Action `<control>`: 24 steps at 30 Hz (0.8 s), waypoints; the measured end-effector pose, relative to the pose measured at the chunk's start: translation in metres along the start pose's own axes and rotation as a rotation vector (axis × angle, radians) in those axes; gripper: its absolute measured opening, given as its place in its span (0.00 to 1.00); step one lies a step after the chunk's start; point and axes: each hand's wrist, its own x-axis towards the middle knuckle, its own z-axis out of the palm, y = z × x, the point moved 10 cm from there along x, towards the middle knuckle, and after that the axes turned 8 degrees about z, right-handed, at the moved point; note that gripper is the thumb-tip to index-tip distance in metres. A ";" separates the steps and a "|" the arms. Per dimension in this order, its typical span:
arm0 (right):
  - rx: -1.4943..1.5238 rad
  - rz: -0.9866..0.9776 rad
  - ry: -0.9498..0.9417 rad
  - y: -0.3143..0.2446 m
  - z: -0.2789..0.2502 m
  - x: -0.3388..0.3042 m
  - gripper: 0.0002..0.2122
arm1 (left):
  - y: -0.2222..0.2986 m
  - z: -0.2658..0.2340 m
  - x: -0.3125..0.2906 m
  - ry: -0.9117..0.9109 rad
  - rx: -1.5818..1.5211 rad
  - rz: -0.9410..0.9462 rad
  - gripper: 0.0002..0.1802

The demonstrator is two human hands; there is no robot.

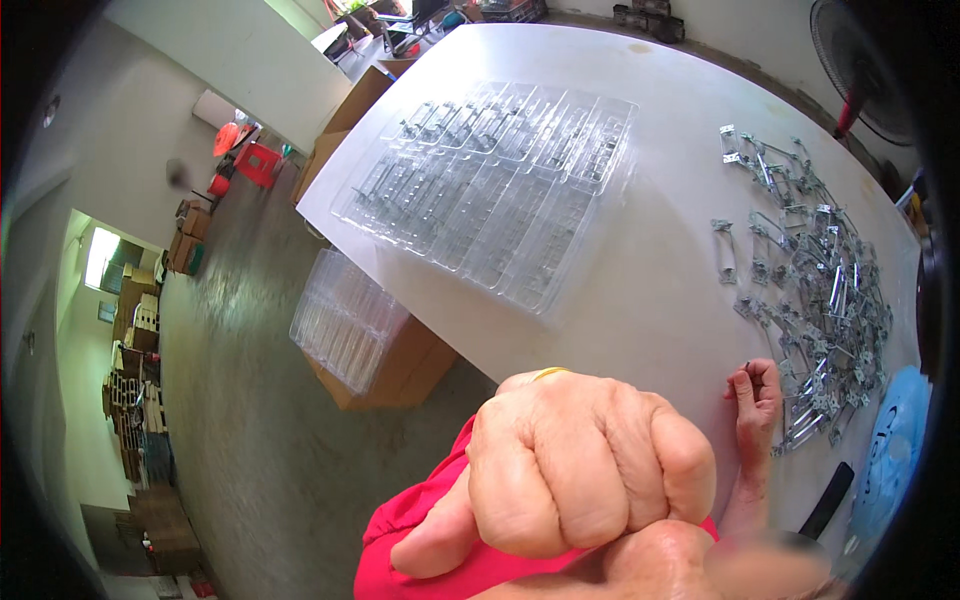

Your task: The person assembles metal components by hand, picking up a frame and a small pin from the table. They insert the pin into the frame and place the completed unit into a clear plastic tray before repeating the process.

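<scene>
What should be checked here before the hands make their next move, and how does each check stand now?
1. Left hand free: cannot tell; it is a closed fist close to the camera.
2. Right hand near the parts: ok; it rests on the white table at the edge of the pile of metal clips.
3. Right hand holding a clip: cannot tell.
4. Clear plastic tray flat on the table: ok.
5. Tray compartments filled: cannot tell.

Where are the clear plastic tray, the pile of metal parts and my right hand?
clear plastic tray (500,190), head view, on its ribbed middle.
pile of metal parts (820,300), head view, middle of the heap.
right hand (757,400), head view, on the curled fingers' backs.
</scene>
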 end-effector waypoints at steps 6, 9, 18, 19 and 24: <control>-0.004 0.035 0.031 -0.001 -0.002 -0.005 0.04 | -0.005 0.008 0.005 0.001 0.065 -0.062 0.31; 0.017 0.059 0.028 0.006 -0.005 -0.005 0.03 | -0.018 0.006 -0.008 -0.005 0.018 -0.088 0.31; 0.021 0.097 -0.031 -0.005 0.004 -0.002 0.04 | -0.058 -0.028 -0.017 0.023 0.260 -0.377 0.32; 0.047 0.071 -0.065 -0.009 0.009 -0.003 0.04 | -0.066 -0.041 -0.022 0.089 0.352 -0.410 0.28; 0.023 0.085 -0.075 -0.006 0.006 -0.004 0.04 | -0.127 -0.110 -0.072 -0.061 1.228 -0.791 0.08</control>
